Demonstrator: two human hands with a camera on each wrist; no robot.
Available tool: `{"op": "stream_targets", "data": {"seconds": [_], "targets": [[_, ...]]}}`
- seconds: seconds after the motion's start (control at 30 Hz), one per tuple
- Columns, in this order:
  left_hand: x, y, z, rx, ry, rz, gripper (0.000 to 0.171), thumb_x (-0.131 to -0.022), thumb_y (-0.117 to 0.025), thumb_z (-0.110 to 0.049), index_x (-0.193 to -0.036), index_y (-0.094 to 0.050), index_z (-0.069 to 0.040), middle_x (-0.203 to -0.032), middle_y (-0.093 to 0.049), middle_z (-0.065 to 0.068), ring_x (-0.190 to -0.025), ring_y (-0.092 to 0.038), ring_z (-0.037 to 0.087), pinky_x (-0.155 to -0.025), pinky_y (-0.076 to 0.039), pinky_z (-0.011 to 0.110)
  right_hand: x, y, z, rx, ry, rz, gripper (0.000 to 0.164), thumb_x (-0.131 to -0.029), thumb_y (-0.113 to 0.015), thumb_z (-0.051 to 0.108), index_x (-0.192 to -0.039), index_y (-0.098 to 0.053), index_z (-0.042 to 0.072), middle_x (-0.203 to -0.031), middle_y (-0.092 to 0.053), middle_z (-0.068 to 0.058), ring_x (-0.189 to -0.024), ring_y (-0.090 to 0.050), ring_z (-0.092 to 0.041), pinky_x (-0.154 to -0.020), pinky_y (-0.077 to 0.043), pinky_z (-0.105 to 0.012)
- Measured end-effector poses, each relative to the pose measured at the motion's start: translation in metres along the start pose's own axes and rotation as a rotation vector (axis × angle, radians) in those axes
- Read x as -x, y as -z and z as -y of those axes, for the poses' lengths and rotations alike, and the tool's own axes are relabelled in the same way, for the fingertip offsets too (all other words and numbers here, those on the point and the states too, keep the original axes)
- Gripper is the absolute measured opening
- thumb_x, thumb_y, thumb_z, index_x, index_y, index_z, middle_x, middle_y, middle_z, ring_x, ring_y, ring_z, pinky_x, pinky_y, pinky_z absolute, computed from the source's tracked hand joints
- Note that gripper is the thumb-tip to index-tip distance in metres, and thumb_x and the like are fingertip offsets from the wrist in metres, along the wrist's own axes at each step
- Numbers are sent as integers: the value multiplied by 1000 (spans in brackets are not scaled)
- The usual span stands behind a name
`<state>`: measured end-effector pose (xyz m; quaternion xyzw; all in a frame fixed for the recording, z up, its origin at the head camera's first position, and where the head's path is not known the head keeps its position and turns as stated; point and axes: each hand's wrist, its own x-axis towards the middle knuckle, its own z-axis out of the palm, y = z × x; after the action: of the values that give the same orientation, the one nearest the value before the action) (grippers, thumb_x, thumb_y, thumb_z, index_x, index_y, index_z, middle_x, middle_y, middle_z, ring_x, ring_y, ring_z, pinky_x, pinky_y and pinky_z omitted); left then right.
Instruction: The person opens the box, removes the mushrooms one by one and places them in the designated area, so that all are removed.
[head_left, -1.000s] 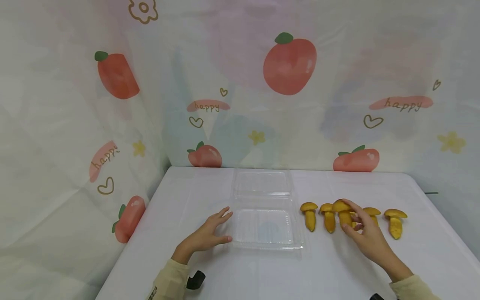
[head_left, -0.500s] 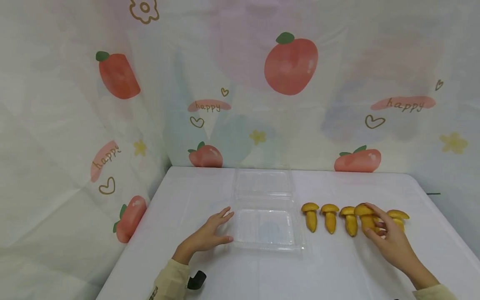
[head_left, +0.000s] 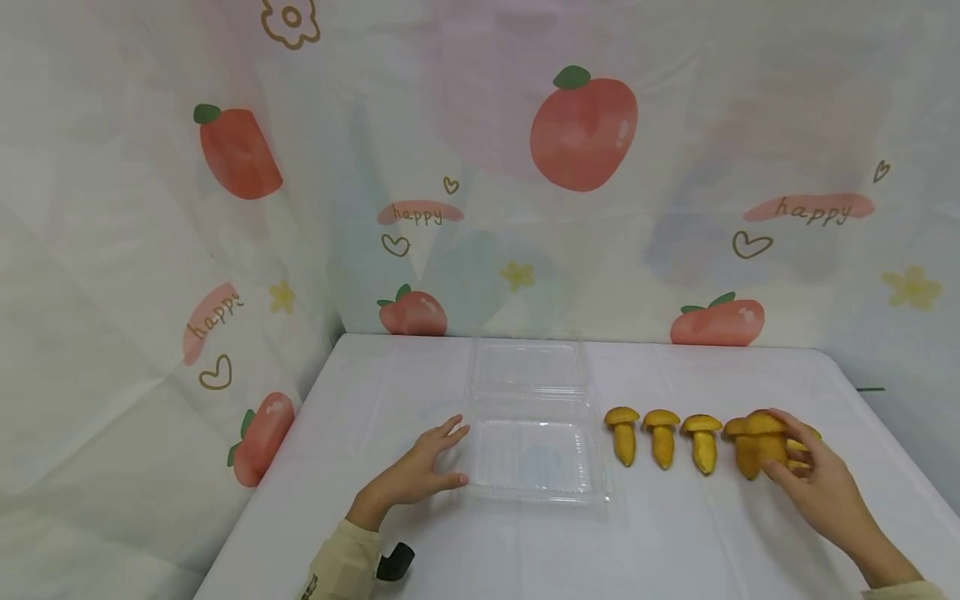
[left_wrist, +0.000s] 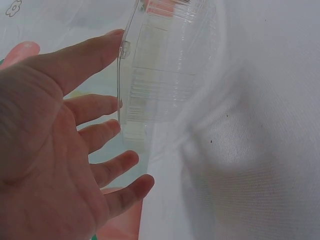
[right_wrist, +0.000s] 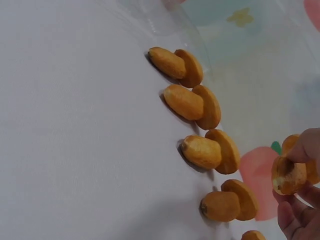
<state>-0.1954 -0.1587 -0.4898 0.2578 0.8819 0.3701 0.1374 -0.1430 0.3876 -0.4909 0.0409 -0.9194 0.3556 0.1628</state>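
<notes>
My right hand [head_left: 825, 492] holds a yellow mushroom [head_left: 765, 429] between thumb and fingers. In the right wrist view this held mushroom [right_wrist: 290, 176] is raised off the table. Several similar mushrooms lie in a row beneath and to its left, such as the leftmost mushroom [head_left: 622, 437] and the middle mushroom [head_left: 702, 444]. One more at the right end is mostly hidden behind my right hand. My left hand [head_left: 412, 467], fingers extended and spread, stands at the left side of a clear plastic box [head_left: 536, 492]. Its thumb and fingertips [left_wrist: 116, 36] meet or nearly meet the rim.
The box's clear lid [head_left: 525, 367] is folded back toward the rear of the table. A white cloth covers the table [head_left: 547, 554]. Printed fabric [head_left: 480, 275] hangs behind and along the left side. A small black object [head_left: 395, 562] is beside the left sleeve.
My right hand has moved to the right along the row with the mushroom in it, uncovering mushrooms it had hidden. My left hand and the box stay in place.
</notes>
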Motion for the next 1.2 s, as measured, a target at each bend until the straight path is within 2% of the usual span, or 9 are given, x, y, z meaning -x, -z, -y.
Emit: {"op": "stream_targets", "data": {"seconds": [0.03, 0.17, 0.2, 0.27, 0.37, 0.4, 0.83, 1.03, 1.2], "targets": [[0, 0, 0, 3, 1, 1, 77, -95, -72, -26, -157, -34, -3, -170, -17, 16, -155, -17, 44, -119, -25, 68, 0, 1, -2, -6, 8, -15, 69, -90, -66, -3, -153, -39, 5, -123, -54, -15, -91, -37, 28, -64, -43, -4], [0, 1, 0, 5, 9, 3, 77, -95, -72, -26, -158, -33, -4, -170, -17, 15, -155, -16, 44, -119, -25, 68, 0, 5, -8, 2, 24, -53, 69, -89, -67, -5, -152, -40, 3, -118, -51, 15, -91, -38, 28, -64, -42, -3], [0, 1, 0, 6, 9, 4, 77, -95, -72, -26, -158, -33, -4, -170, -17, 15, -155, -16, 44, -119, -25, 67, 0, 7, -9, 3, 22, -54, 70, -89, -67, -6, -152, -39, 2, -120, -55, 7, -90, -38, 28, -63, -41, -2], [0, 1, 0, 4, 11, 4, 77, -95, -72, -26, -158, -33, -5, -170, -17, 15, -155, -17, 43, -119, -26, 67, -1, 9, -11, 18, 1, -52, 70, -89, -66, -5, -152, -38, 1, -121, -57, 2, -89, -36, 29, -63, -41, -2], [0, 1, -1, 6, 11, 2, 77, -95, -72, -26, -158, -33, -5, -170, -17, 15, -155, -17, 43, -119, -26, 67, -2, 13, -14, 29, -47, -33, 70, -90, -64, -3, -154, -35, 0, -124, -52, -34, -86, -33, 30, -61, -39, -1], [0, 1, -1, 5, 12, 1, 77, -95, -72, -26, -158, -34, -5, -170, -18, 14, -155, -17, 43, -119, -26, 67, -3, 14, -15, 30, -63, -24, 70, -90, -63, -3, -154, -33, 0, -126, -49, -40, -86, -32, 30, -61, -38, -1], [1, 1, -1, -1, 18, 2, 77, -94, -73, -27, -158, -34, -6, -170, -18, 14, -155, -18, 43, -119, -27, 66, -5, 22, -39, 39, -113, -23, 71, -92, -59, -3, -156, -27, -3, -127, -44, -43, -87, -26, 31, -60, -38, 0], [0, 0, 0, -4, 15, 8, 77, -95, -72, -28, -158, -34, -5, -170, -18, 14, -155, -18, 43, -119, -26, 67, -6, 23, -48, 80, -161, -14, 69, -94, -57, -1, -155, -25, -7, -134, -41, -42, -89, -16, 30, -60, -32, 1], [0, 1, -1, -5, 12, 6, 77, -95, -72, -27, -157, -34, -5, -170, -18, 15, -155, -18, 43, -119, -26, 67, -8, 27, -58, 74, -216, -26, 70, -95, -57, 1, -156, -23, -6, -133, -39, -46, -84, -20, 31, -58, -35, -1]]}}
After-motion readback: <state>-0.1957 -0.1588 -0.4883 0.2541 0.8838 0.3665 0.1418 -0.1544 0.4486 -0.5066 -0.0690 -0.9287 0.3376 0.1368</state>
